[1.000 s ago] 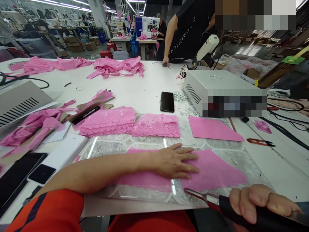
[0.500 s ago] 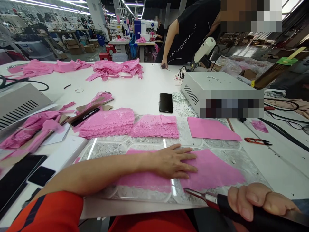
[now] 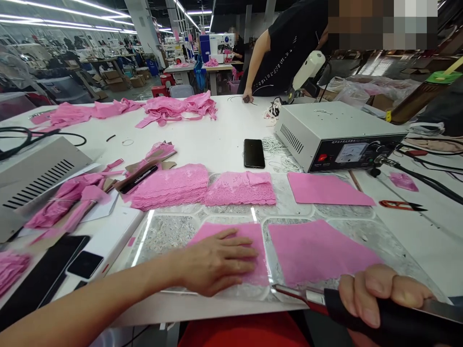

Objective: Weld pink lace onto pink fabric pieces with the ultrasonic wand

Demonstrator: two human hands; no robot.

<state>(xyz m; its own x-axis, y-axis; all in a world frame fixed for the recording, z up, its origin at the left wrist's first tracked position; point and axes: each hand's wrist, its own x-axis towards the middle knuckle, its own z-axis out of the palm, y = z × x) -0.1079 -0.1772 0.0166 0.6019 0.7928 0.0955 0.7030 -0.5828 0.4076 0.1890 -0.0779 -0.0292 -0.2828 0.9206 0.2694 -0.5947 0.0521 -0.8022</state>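
Spread flat, my left hand lies on the left pink fabric piece, fingers apart and pointing right. Beside it lies a second pink piece, with a strip of the patterned mat showing between them. My right hand is wrapped round the black handle of a metal-tipped tool at the lower right. The tool's tip is by the lower edges of the two pieces. Behind them are a tall stack of pink lace, a smaller lace stack and a plain pink piece.
A black phone lies near a grey control box. Red-handled snips are at the right. Across the table, a person in black stands with a hand on the tabletop. Pink garments and another phone are at the left.
My left hand has slid left, off the right pink piece and onto the left one. The tool in my right hand has barely moved. The view has shifted slightly.
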